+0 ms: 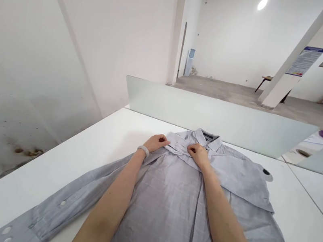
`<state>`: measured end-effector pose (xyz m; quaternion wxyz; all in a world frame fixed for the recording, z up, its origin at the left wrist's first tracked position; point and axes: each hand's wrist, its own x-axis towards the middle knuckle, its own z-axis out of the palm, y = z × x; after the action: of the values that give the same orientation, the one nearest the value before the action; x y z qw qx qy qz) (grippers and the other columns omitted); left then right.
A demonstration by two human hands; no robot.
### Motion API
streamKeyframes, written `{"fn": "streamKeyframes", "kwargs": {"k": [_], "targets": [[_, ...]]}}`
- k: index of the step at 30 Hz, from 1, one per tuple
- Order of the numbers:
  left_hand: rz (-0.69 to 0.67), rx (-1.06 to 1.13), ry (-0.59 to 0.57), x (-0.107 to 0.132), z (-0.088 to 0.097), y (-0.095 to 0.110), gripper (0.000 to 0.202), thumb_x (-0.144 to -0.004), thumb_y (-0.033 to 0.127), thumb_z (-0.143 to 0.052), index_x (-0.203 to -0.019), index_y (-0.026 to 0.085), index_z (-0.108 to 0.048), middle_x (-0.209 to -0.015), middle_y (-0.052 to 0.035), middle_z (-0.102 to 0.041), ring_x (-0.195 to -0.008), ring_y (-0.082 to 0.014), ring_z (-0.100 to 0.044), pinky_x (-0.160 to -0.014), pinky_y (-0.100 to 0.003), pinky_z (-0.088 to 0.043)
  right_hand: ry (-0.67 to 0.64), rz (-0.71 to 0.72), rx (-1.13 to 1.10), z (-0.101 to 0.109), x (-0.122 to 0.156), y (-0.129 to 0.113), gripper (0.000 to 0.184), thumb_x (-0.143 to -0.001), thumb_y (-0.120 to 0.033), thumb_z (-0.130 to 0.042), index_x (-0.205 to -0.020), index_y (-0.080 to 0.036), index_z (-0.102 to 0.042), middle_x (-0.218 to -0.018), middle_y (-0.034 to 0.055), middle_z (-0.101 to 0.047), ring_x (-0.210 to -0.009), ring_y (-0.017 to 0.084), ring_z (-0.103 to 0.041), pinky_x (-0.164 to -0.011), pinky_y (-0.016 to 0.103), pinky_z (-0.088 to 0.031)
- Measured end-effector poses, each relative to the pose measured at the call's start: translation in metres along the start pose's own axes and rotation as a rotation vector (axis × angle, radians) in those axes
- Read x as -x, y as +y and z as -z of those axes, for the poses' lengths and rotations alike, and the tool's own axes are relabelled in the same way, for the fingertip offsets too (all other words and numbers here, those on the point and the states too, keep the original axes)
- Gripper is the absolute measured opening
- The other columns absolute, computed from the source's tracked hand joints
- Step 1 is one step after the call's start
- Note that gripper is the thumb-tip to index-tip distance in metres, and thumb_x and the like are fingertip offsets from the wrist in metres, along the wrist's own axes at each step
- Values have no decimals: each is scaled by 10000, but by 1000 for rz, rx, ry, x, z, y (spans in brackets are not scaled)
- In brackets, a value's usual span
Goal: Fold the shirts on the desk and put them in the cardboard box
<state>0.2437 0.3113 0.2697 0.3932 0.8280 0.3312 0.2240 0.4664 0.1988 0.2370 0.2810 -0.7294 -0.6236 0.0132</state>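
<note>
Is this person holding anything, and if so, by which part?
The right hand seems to pinch the grey checked shirt just below its collar; whether the left hand grips the folded fabric cannot be told.

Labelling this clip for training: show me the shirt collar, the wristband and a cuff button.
Shirt collar (197, 135): head view, on the fold near the neck label.
Wristband (143, 150): head view, on its top, left wrist.
Cuff button (6, 230): head view, on the button's face.

A white bench (49, 168) has a gray shirt (169, 204) lying flat on it, and a pale panel (212, 112) stands along the back.
</note>
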Motion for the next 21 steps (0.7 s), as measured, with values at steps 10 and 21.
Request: {"fn": "streamKeyframes", "kwargs": {"k": [10,21], "targets": [[27,-37,-61,-2,8,-17,175,-656,256,-666,-815,184,-651,-1019,-43,-634,-959,-199,-577,-901,-306,-441,-20,65,-9,7,-14,-30,166,-819,-260,-577,-884,-184,-710,-881,52,-674,-793,156,-587,-751,257,-413],[-74,31,-8,-3,-5,-12,200,-810,331,-488,-822,177,-615,-790,13,-656,-791,-158,-588,-775,-262,-464,-12,56,23,-26,-22,-54,259,-760,-115,-488,-892,-167,-704,-920,79,-660,-850,174,-578,-764,256,-395]]}}
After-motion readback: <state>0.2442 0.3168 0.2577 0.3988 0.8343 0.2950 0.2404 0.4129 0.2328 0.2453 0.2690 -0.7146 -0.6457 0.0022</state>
